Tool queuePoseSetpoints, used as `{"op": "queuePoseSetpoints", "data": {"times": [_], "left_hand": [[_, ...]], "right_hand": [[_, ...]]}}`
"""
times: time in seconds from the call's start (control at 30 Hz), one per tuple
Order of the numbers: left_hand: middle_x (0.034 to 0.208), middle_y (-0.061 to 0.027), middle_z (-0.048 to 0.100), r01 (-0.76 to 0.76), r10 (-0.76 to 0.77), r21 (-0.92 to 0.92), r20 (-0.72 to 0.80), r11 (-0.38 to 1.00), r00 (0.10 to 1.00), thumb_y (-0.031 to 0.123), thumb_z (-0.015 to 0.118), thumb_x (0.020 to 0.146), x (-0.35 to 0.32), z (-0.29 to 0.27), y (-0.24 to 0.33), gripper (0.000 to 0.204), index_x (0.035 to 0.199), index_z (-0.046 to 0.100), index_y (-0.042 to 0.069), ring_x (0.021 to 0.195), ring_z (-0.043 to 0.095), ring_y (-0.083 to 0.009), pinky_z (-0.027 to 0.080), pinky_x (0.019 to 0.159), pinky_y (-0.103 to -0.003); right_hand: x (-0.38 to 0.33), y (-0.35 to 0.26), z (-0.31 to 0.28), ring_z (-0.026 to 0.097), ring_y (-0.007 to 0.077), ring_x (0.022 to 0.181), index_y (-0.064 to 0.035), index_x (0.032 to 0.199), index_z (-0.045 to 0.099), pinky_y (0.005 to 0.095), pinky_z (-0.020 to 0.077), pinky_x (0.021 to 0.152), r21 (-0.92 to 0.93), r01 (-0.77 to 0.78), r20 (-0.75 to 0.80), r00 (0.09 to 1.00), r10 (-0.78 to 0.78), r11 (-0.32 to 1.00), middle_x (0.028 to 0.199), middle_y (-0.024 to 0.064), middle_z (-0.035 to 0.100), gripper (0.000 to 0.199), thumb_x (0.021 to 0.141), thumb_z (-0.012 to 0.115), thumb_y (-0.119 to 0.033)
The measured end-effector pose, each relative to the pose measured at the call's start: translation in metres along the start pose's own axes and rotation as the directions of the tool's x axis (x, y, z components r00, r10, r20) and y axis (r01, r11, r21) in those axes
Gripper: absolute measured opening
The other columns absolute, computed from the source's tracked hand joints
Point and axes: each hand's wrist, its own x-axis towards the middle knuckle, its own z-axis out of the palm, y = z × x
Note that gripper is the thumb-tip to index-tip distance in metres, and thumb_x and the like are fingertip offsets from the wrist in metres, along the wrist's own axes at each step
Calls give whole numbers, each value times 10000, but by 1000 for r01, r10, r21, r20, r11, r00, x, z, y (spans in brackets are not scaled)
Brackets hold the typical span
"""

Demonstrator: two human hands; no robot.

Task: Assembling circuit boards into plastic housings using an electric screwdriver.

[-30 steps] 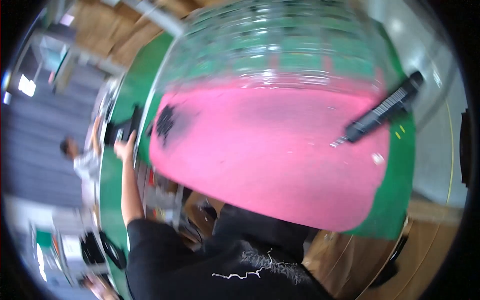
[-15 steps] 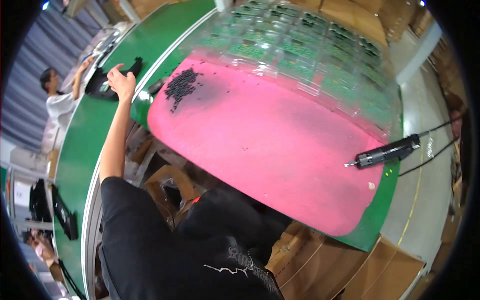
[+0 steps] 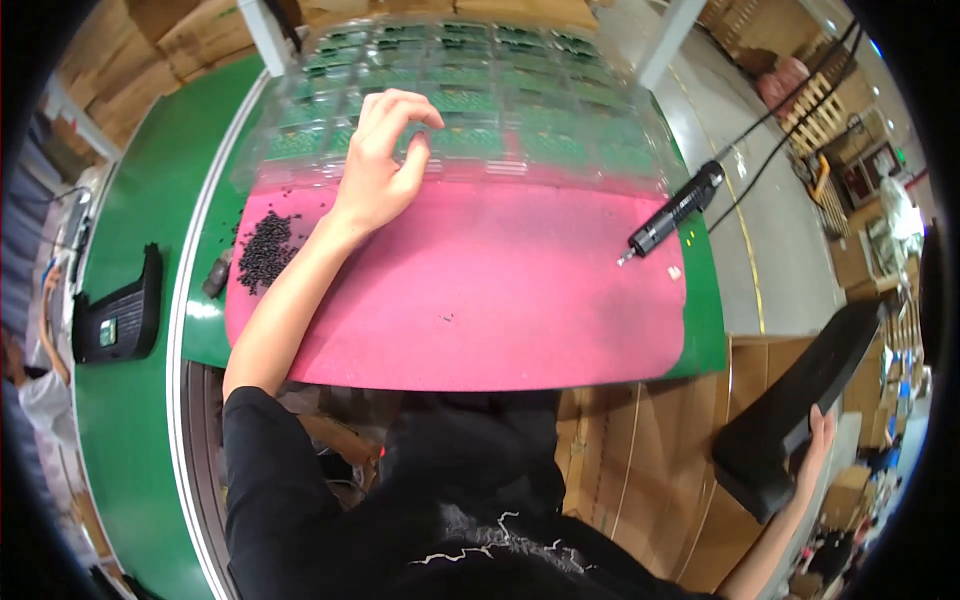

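The right hand point(image 3: 814, 455) is clamped on a black housing point(image 3: 785, 415), its fingers lying along one edge; the part is long, matt and moulded, broad at its lower end and narrowing upward, and is held tilted beside the bench, over a cardboard box point(image 3: 640, 470). The left hand point(image 3: 380, 165) hangs above the near edge of a clear tray point(image 3: 570, 178), fingers curled, thumb and forefinger apart. The tray is thin, glossy plastic divided into rectangular compartments, with green circuit boards point(image 3: 465, 100) in rows.

Below the tray lies a smooth pink mat point(image 3: 480, 290) with rounded corners and greyish smudges. Near its left edge, beside the left forearm, spreads a loose heap of small black pieces point(image 3: 265, 250); a dark lump point(image 3: 215, 277) sits just outside the mat. At the right edge rests a black cylindrical power screwdriver point(image 3: 675, 212) with a metal bit, its cord point(image 3: 785, 110) rising to the upper right. A small white piece point(image 3: 674, 272) lies near the bit.

The mat covers a green bench point(image 3: 707, 325). Beyond a pale rail point(image 3: 177, 370), a second green surface point(image 3: 130, 430) carries another black shell point(image 3: 143, 290) holding a green board point(image 3: 108, 332); a co-worker's pale sleeve point(image 3: 48, 405) appears at far left. To the right extends a grey floor point(image 3: 735, 250) with a yellow line point(image 3: 757, 300) and a wooden pallet point(image 3: 820, 112).
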Motion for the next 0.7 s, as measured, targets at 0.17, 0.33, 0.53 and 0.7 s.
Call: {"op": "queuePoseSetpoints", "data": {"times": [0.17,0.33,0.53,0.7], "left_hand": [[979,-125,600,-54,54,-6,146,999,988,-60,547,754,-30,5,-2,202,927,602,29,1024,548,-312,446,915,-400],[1023,-101,623,170,-170,-240,18,956,985,8,556,878,-21,-5,2,101,959,613,22,1004,578,-242,438,921,-350],[1246,-74,549,497,-170,-638,503,588,847,244,520,992,-25,-16,20,423,1353,481,25,1133,515,-173,402,1020,-332],[1036,-158,652,334,-147,-134,705,933,694,250,721,835,-38,-12,47,446,1206,586,42,1010,644,-292,490,920,-403]], "right_hand": [[-56,-70,107,459,105,655,8,891,559,293,366,589,-608,523,340,851,-399,597,735,27,531,192,997,545,-152],[-74,-61,147,434,296,494,-22,689,394,397,330,447,-485,867,749,481,-456,116,620,124,396,289,858,627,3],[-76,-63,206,538,195,627,-96,659,419,325,463,467,-67,995,993,58,-105,-77,666,46,421,241,624,657,-93],[-68,-72,271,555,192,699,-105,671,467,323,482,553,29,997,999,-31,-22,-73,697,30,464,247,669,703,-180]]}}
